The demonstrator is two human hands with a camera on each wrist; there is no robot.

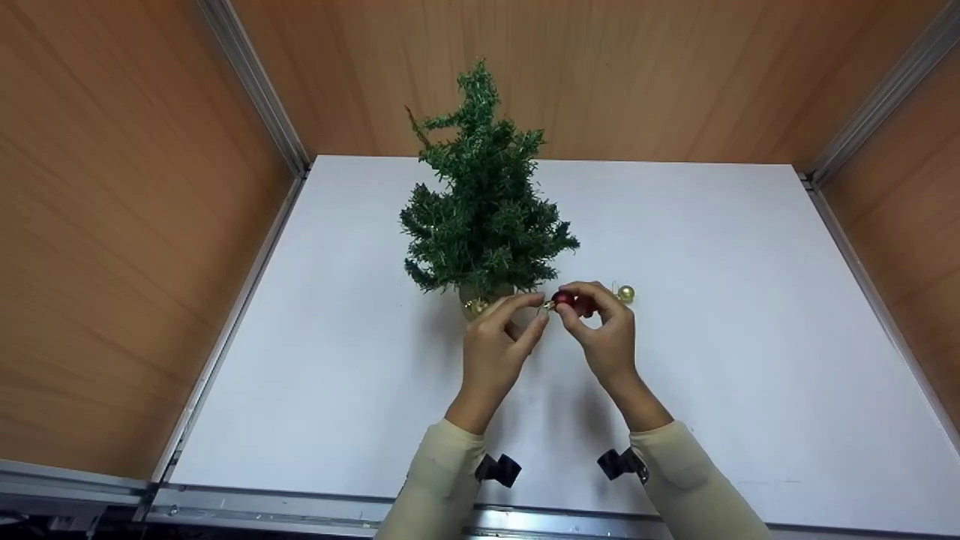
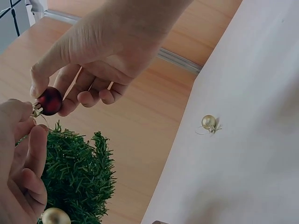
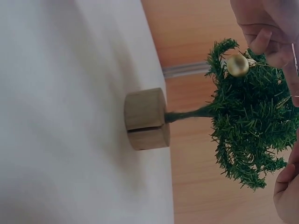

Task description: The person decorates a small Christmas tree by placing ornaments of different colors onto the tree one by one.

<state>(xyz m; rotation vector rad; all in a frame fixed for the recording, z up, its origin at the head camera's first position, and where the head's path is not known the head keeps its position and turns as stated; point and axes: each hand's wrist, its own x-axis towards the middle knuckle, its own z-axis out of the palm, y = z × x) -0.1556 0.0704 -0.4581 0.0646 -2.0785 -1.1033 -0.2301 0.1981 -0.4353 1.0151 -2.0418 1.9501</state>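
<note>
Fingers of the right hand (image 1: 609, 337) pinch a red bauble (image 1: 562, 298) near the tree (image 1: 487, 187), head view; the grip of the left hand (image 1: 493, 346) cannot be told. Left wrist view: left fingertips (image 2: 21, 110) meet the bauble's gold cap (image 2: 37, 110); hard pulling could, I judge, detach it. Right wrist view: a gold bauble (image 3: 237, 65) hangs on branches (image 3: 252, 112), might fall if brushed

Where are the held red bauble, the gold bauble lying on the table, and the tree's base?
Red bauble (image 2: 50, 101): left wrist view, middle of its ball.
Gold bauble (image 2: 209, 122): left wrist view, middle of its ball.
Base (image 3: 145, 109): right wrist view, side of the wooden block.
</note>
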